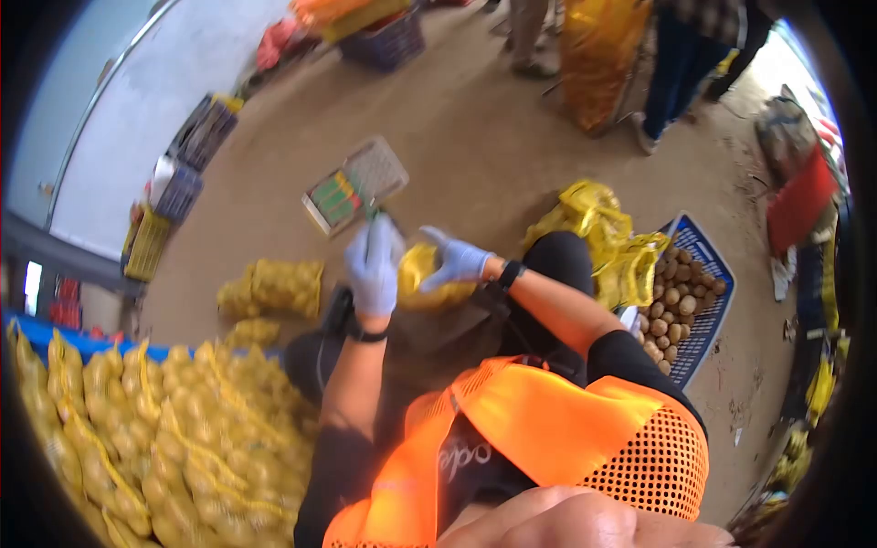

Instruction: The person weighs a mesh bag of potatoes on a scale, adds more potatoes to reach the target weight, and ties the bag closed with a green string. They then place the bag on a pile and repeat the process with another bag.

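Yellow bag (420,285), bright and rounded, its contents unclear, sits between the two hands. The right hand (461,262) spreads thumb and fingers wide over its edge, contact uncertain. The left hand (373,272) is beside it, blurred; its grip and hold cannot be told. Beyond the bag lies a green-panelled device (333,201); to its right, a blue crate (706,338) of brown produce (671,301); to its left, filled sacks (285,287).

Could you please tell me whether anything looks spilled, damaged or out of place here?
Only minor untidiness: a small pale scrap lies loose on the floor, near the blue crate, looking like litter. I see no clear spill; the crate's round brown produce sits inside it.
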